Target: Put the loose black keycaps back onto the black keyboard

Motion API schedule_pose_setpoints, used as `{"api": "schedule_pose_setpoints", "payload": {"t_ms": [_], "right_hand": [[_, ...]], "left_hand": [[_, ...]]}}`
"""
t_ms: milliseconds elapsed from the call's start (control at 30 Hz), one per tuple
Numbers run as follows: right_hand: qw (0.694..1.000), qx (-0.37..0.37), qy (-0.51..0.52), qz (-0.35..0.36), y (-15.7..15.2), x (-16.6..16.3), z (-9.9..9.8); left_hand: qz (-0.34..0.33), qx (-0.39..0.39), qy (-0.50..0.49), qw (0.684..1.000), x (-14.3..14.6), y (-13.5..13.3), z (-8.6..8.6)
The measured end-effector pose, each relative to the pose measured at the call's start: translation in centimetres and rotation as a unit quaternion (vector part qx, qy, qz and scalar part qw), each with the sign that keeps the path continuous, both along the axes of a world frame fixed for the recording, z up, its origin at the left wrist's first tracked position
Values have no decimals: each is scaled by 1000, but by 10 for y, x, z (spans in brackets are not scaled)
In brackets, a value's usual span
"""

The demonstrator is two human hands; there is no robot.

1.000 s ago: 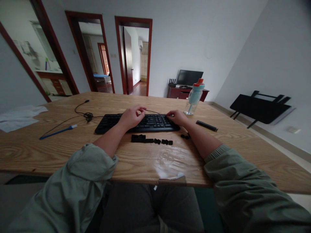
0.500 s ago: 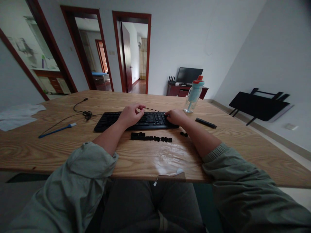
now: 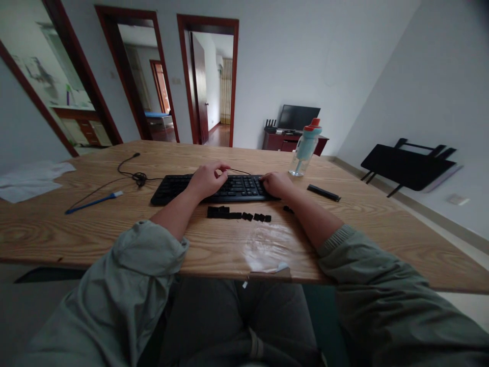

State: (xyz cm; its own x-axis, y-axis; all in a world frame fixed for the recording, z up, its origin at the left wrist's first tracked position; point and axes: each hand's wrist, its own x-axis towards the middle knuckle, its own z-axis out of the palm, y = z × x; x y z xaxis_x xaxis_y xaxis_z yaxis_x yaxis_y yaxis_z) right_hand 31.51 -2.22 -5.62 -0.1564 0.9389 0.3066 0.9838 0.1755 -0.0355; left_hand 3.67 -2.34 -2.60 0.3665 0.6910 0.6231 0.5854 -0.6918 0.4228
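Observation:
A black keyboard (image 3: pixel 175 187) lies on the wooden table (image 3: pixel 95 229). My left hand (image 3: pixel 206 180) rests over its middle with thumb and forefinger pinched together; what they hold is too small to name. On the keyboard's right end sits my right hand (image 3: pixel 275 183), fingers curled down onto the keys. A row of several loose black keycaps (image 3: pixel 237 214) lies on the table just in front of the keyboard, and a few more keycaps (image 3: pixel 287 209) sit beside my right forearm.
The keyboard's cable (image 3: pixel 132 176) coils to the left. A blue brush (image 3: pixel 93 202) lies at the left, white cloth (image 3: pixel 30 181) at the far left. A water bottle (image 3: pixel 304 148) and a black bar (image 3: pixel 324 192) stand right of the keyboard.
Both hands stay on the keyboard with hardly any movement. The view has shifted slightly as my head moved.

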Motion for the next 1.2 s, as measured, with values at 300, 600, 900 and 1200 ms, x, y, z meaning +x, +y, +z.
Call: {"api": "schedule_pose_setpoints", "payload": {"t_ms": [300,600,900,1200], "right_hand": [[998,10,34,51,-1,14,0],[963,118,241,-23,-39,48,49],[957,-234,157,66,-81,65,27],[964,-227,127,44,-81,41,23]], "left_hand": [[-11,15,-2,1000,-4,5,-2],[0,-2,1,1000,-4,3,-1],[0,-26,36,999,0,2,-5],[-28,-30,59,997,6,-3,-4]]}}
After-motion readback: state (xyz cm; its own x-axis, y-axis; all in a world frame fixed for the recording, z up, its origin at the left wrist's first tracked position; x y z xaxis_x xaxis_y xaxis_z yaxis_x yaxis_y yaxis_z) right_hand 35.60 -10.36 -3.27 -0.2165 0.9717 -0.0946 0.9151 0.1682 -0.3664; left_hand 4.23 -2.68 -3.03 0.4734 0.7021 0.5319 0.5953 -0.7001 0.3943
